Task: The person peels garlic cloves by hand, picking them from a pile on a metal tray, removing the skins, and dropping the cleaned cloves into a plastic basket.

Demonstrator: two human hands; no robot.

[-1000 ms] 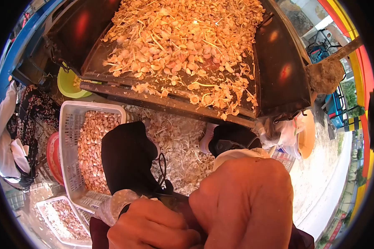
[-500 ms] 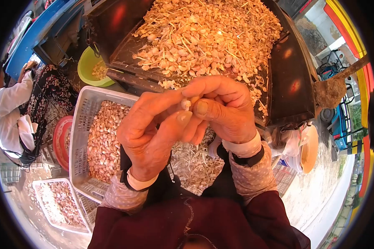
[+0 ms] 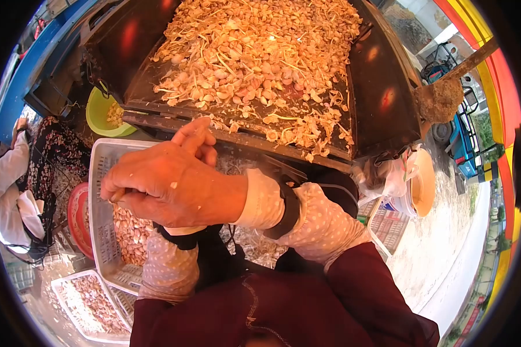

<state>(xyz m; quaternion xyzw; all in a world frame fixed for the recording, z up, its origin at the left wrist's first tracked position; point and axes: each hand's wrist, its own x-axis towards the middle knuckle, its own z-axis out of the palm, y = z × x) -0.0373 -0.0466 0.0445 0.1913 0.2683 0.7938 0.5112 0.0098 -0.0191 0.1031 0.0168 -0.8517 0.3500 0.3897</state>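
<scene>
My right hand [image 3: 171,185] reaches across to the left, above the grey plastic crate [image 3: 107,231]. Its fingers are bent and drawn together at the crate side, and whatever they hold is hidden. Behind it is my left hand [image 3: 195,140], mostly covered. Only its curled fingertips show past the right hand, near the table edge. Peeled-looking garlic cloves [image 3: 132,234] fill part of the crate below. A heap of garlic cloves with dry skins and stalks [image 3: 260,52] lies on the dark table [image 3: 147,87] in front of me.
A green bowl [image 3: 98,113] with cloves stands behind the crate, and a red basin [image 3: 78,220] to its left. A white basket [image 3: 92,303] of garlic sits lower left. Another person's sleeve [image 3: 8,173] is at far left. Buckets [image 3: 424,185] stand right.
My hands were together in front of me, pinching a garlic clove. Now the right hand has swung left over the crate, crossing the left hand. The view has shifted somewhat.
</scene>
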